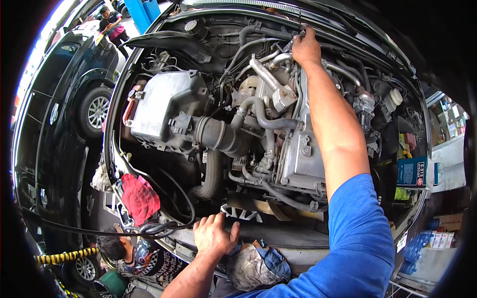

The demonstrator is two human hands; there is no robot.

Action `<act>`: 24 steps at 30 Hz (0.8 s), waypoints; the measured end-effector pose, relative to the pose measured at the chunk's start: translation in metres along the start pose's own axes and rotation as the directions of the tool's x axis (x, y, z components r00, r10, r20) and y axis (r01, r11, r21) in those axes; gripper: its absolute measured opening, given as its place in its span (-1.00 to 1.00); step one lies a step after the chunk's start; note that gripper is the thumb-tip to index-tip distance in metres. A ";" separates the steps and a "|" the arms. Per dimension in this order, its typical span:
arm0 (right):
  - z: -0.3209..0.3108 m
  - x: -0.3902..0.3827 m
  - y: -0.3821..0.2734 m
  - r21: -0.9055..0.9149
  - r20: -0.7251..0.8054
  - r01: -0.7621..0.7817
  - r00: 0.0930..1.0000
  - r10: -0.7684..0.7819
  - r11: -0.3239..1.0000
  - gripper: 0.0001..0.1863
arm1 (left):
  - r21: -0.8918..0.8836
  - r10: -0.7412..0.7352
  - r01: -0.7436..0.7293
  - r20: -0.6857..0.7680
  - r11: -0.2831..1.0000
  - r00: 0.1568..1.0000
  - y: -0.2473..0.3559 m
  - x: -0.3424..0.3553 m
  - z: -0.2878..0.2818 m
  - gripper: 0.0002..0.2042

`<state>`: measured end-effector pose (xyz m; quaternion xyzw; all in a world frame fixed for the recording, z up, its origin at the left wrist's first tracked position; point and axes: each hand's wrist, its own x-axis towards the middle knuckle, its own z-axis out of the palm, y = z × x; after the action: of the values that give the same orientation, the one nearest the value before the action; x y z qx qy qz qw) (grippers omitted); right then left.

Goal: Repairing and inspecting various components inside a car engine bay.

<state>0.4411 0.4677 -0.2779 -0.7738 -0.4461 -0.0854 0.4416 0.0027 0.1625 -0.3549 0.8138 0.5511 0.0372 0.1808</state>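
Note:
My right arm, in a blue sleeve, stretches across the open engine bay. At its far end my right hand (307, 49) is closed near the back of the engine, by a metal pipe (281, 58) and a ribbed black hose (273, 33). A small dark piece shows at its fingertips, but I cannot make out what it is. My left hand (213, 235) lies with its fingers stretched over the front edge of the bay, above the radiator (278, 235). Beside it sits a crumpled grey and blue rag (258, 268). Between the hands is the grey engine cover (304, 154).
A silver-topped air filter box (164, 104) and its black intake duct (218, 135) fill the left side. A red cloth (140, 197) and looped black cable (171, 226) lie at the front left. Another person (144, 256) is low beside the car. A blue-green box (412, 172) stands right.

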 end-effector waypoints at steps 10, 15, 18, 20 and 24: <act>0.030 0.002 0.007 -0.148 0.234 0.068 0.972 -0.032 0.987 -0.50 | -0.016 -0.028 0.029 0.048 0.999 0.998 -0.001 -0.005 -0.005 -0.53; 0.037 0.002 0.008 -0.146 0.130 0.071 0.990 -0.052 0.987 -0.56 | 0.006 0.017 -0.017 0.006 1.000 1.000 -0.004 0.001 0.002 -0.55; 0.027 0.008 0.013 -0.171 0.093 0.063 0.995 -0.048 0.983 -0.53 | 0.008 0.014 -0.014 0.015 1.000 1.000 0.001 0.005 0.003 -0.55; 0.037 0.006 0.005 -0.152 0.061 0.069 0.996 -0.061 0.986 -0.49 | 0.025 -0.014 0.014 0.016 1.000 1.000 -0.002 0.005 0.001 -0.55; 0.041 0.019 0.030 -0.130 0.081 0.116 0.991 -0.106 0.985 -0.48 | 0.008 -0.006 0.005 0.021 1.000 1.000 0.001 0.007 0.002 -0.55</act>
<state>0.4650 0.5045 -0.3108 -0.7784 -0.4978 -0.1113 0.3660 0.0067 0.1685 -0.3580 0.8133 0.5516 0.0259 0.1833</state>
